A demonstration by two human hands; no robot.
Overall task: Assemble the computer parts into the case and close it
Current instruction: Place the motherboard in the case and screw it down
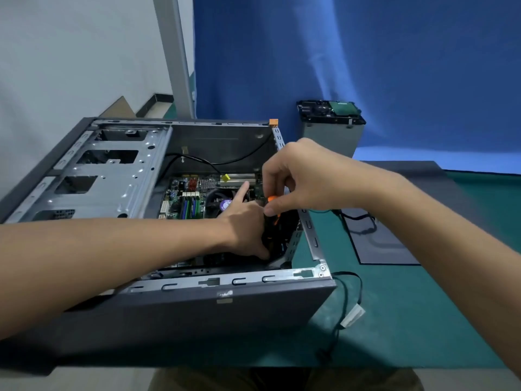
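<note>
Head view: note the case [197,311] lying open on the green worktop [423,320], with the motherboard [174,193] bedded in its floor and the screwdriver [273,199] standing near the right wall; see the right grip [304,179] curled down from above, thumb and fingertips pinched on the orange handle top; see the left grip [245,224] low in the case just beside the tool, forefinger straight out over the cooler fan [222,203], other fingers hidden, so cannot tell whether closed on anything; tip and screw out of sight, so judged only as driving a fastener; keep the shaft square to the screw; press lightly before turning; twist with fingertips and stop at snug; steady the shaft low; keep the tip off the circuitry; leave the hard drive [329,111] and the dark panel [380,244], likely the lid, for afterwards.
</note>
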